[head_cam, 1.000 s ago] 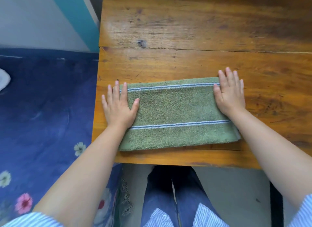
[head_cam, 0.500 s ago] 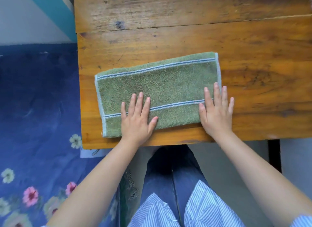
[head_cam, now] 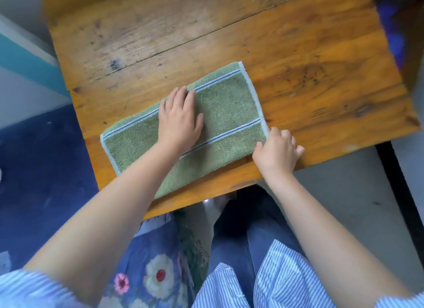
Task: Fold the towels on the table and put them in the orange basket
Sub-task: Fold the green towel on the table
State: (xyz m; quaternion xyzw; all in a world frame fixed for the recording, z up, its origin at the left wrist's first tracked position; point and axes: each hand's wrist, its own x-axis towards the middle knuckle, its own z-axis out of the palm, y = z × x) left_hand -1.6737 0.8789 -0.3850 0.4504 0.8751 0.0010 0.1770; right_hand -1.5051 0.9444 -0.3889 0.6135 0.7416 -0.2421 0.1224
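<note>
Green towel [head_cam: 229,115]: folded strip with blue stripes, lying diagonally on wooden desk [head_cam: 298,67], frame centre. Left hand [head_cam: 180,122]: flat, fingers straight, pressing towel middle. Right hand [head_cam: 277,150]: fingers curled, pinching towel's right edge, near desk front edge. Floral blue rug [head_cam: 46,170]: lower left.

Head camera looks steeply down, close over the table [head_cam: 298,55].

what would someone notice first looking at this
A green towel with pale blue stripes lies folded on the near part of the wooden table. The left hand presses flat on its middle, while the right hand takes hold of its right end near the table's front edge.
</note>
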